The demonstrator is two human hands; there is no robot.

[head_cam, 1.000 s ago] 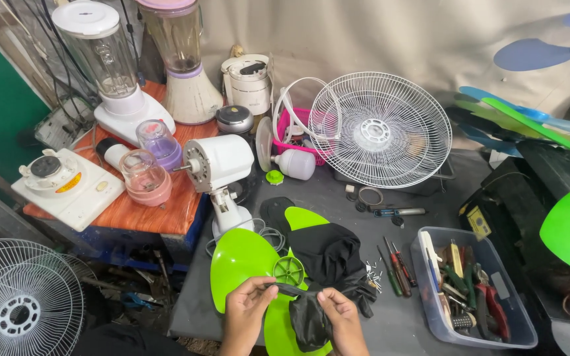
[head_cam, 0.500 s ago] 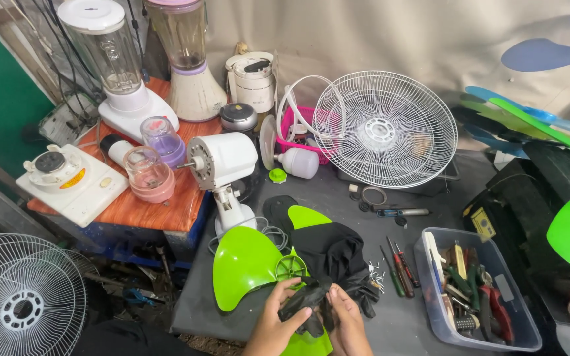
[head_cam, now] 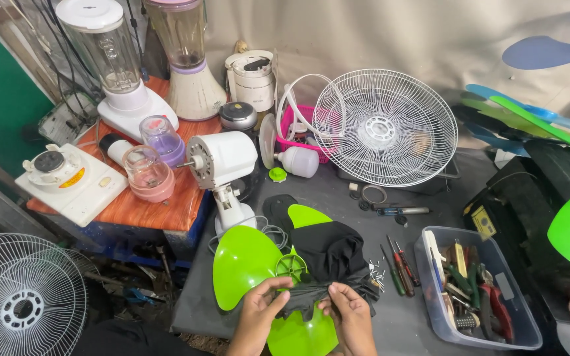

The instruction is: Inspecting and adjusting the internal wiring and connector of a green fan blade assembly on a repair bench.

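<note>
Head view, looking down on a grey bench. Left hand and right hand sit at the near edge of the bench, side by side, both gripping the lower hem of a black cloth; the fingers of the left hand are closed on the cloth's left end, those of the right hand pinch its right end. The cloth lies draped over a green fan blade, covering the blade's right part; the round green hub shows just left of the cloth, and one lobe of the blade sticks out at the near edge between the wrists. A white fan motor on its stand is at the left edge of the bench, just behind the blade. A white wire fan guard leans upright at the far edge, with a pink basket beside it. Two screwdrivers and a scatter of small screws lie right of the cloth, near it. A clear plastic box holding hand tools is at the near right corner. Left of the bench, a lower wooden table carries two blenders and small jars. Another fan guard lies on the floor at far left.
</note>
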